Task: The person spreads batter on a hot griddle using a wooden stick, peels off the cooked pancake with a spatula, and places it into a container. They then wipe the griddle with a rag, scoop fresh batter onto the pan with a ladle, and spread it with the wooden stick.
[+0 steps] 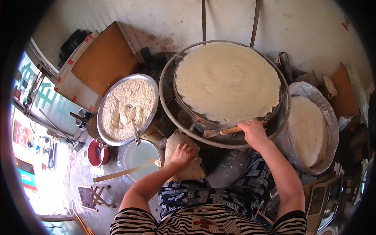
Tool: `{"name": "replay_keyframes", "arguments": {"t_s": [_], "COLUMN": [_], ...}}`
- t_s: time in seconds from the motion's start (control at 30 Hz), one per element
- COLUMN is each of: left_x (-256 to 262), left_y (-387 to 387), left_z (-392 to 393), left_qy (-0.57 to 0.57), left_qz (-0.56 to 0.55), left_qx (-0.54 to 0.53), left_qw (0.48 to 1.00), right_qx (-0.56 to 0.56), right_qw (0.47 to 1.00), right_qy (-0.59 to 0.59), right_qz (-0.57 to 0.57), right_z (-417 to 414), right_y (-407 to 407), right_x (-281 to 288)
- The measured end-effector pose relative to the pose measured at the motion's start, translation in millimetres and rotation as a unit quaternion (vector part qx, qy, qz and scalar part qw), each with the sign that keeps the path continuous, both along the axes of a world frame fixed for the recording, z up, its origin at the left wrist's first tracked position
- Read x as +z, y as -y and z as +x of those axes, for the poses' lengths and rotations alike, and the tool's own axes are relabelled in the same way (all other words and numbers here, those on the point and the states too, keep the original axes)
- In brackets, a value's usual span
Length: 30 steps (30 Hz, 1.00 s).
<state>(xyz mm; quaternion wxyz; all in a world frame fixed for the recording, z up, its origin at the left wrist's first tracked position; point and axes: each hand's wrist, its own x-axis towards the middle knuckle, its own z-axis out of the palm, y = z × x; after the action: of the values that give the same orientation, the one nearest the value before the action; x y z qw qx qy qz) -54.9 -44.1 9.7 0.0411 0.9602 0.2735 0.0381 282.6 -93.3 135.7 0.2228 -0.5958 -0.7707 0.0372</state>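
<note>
My right hand (255, 134) grips a wooden handle (230, 130) at the near edge of a large round griddle (202, 117). A flat scraper-like blade (210, 134) shows at the handle's left end, over the surrounding rim. Pale, thin batter (229, 79) covers nearly the whole griddle in a round sheet, ragged at its near edge. A wide metal ring (165, 102) runs around the griddle. My left hand (184, 154) rests on a tan cloth (185, 173) over my left knee, fingers loosely bent, with nothing seen in it.
Left of the griddle stands a metal basin (101, 133) of thick batter with a ladle (135, 132). Below it, a stick (117, 174) lies across a bucket of cloudy liquid (141, 157). Stacked round flatbreads (305, 129) lie in a plastic-lined container (332, 141) at right. A folding stool (92, 196) stands lower left.
</note>
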Motion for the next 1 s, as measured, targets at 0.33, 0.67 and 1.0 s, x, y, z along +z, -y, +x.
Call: {"name": "replay_keyframes", "arguments": {"t_s": [0.33,0.67,1.0], "left_x": [10,12,9], "left_y": [7,11,11], "left_z": [16,14,17], "left_qy": [-0.029,-0.008,-0.043], "left_qz": [-0.059,-0.054,-0.038], "left_qx": [0.007,0.0,0.009], "left_qw": [0.998,0.998,0.998], "right_qx": [0.027,0.013,0.006], "right_qw": [0.999,0.998,0.995], "right_qy": [0.035,0.052,0.086], "right_qz": [-0.002,-0.043,-0.049], "right_z": [-29,-31,-46], "right_y": [-19,-19,-47], "right_x": [0,5,0]}}
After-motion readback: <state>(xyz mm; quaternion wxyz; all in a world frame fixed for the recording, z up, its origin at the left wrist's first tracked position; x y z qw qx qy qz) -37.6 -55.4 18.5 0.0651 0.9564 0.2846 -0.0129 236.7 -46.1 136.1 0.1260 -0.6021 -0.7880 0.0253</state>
